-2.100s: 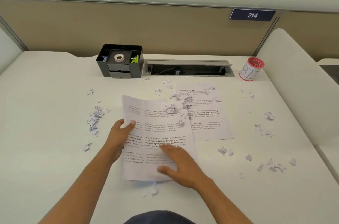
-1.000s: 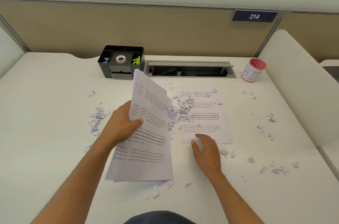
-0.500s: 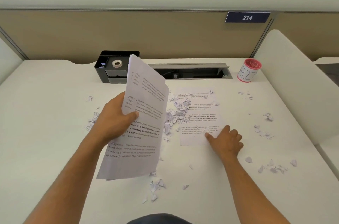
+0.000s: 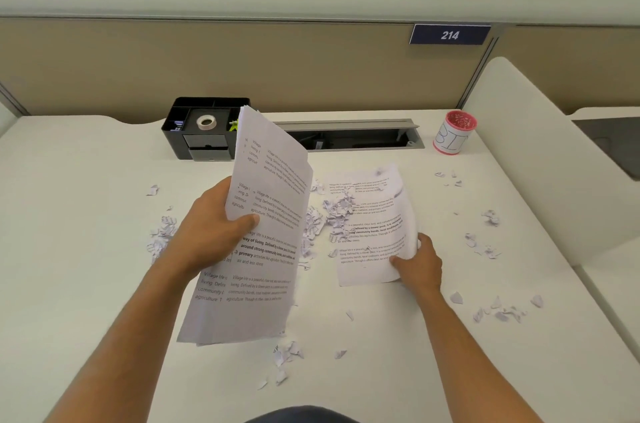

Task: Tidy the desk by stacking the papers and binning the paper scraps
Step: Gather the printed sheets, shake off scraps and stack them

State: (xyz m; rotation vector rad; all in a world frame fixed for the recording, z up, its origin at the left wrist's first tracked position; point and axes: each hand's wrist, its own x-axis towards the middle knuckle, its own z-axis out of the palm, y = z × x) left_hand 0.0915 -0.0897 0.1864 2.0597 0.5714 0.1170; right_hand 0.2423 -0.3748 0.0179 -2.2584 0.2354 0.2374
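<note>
- Closest to me, a few paper scraps [image 4: 286,354] lie loose on the white table [image 4: 86,284], just below the lower edge of the sheaf I am holding.
- My left hand [image 4: 214,225] grips a stack of printed papers [image 4: 263,235] by its left edge, thumb across the front page and fingers [image 4: 221,190] curled behind; the stack is lifted off the table and tilted, top end leaning away from me.
- My right hand [image 4: 417,266] pinches the lower right corner of a single printed sheet [image 4: 370,225], thumb on top; that side of the sheet curls up off the table while the left side lies flat.
- Between the stack and the sheet I see a pile of shredded bits [image 4: 332,214], some of it resting on the sheet's left margin.
- More scraps [image 4: 161,235] are scattered left of my left wrist, and another scatter [image 4: 498,311] lies right of my right forearm, with further bits [image 4: 485,232] toward the right side panel.
- Farther back, a black desk organiser [image 4: 201,131] holds a roll of tape [image 4: 206,121]; the stack's top edge overlaps its right side in my view.
- Beside it, a grey cable tray [image 4: 353,136] stands open in the table.
- At the far right, a small red-rimmed cup [image 4: 454,133] with a handwritten label stands upright.
- On the partition behind, I read a blue plate [image 4: 449,34] marked 214.
</note>
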